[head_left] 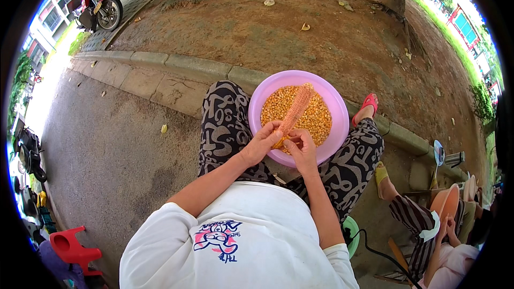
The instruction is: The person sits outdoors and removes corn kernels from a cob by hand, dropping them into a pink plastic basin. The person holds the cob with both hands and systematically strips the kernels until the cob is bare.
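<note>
your left hand wraps the near end of the corn cob, your right hand, fingers bent, grips there too; the long axis slants forward-right over kernels in the lilac basin

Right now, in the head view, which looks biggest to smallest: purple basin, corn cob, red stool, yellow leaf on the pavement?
1. Purple basin
2. Corn cob and red stool: unsure, the cob looks longer, the stool wider
3. Yellow leaf
</note>
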Action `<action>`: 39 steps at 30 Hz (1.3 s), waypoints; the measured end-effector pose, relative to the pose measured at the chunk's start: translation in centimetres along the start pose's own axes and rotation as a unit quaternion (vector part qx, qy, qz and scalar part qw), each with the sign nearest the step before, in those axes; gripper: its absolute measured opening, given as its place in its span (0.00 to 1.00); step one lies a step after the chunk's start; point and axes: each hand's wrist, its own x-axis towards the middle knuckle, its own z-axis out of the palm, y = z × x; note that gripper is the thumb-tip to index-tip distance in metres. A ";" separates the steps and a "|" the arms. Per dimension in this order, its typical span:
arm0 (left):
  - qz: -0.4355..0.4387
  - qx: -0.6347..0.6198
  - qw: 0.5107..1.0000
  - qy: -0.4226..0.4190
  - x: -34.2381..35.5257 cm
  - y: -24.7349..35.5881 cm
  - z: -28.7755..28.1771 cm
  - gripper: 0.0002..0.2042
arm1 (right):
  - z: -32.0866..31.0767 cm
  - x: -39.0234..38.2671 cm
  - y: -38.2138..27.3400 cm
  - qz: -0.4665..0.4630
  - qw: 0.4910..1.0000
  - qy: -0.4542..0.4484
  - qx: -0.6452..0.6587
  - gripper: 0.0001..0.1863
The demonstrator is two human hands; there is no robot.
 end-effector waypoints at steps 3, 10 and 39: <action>-0.004 0.020 1.000 -0.008 0.0 0.0 -0.2 0.19 | -0.1 0.1 -0.1 -0.021 0.999 0.002 -0.036 0.10; 0.028 0.032 0.999 -0.016 0.0 0.1 0.0 0.19 | -0.2 0.1 0.0 -0.021 0.998 0.008 -0.051 0.06; 0.010 0.068 0.997 -0.019 -0.2 0.5 0.4 0.20 | -0.3 0.2 -0.1 -0.060 0.992 0.021 -0.112 0.04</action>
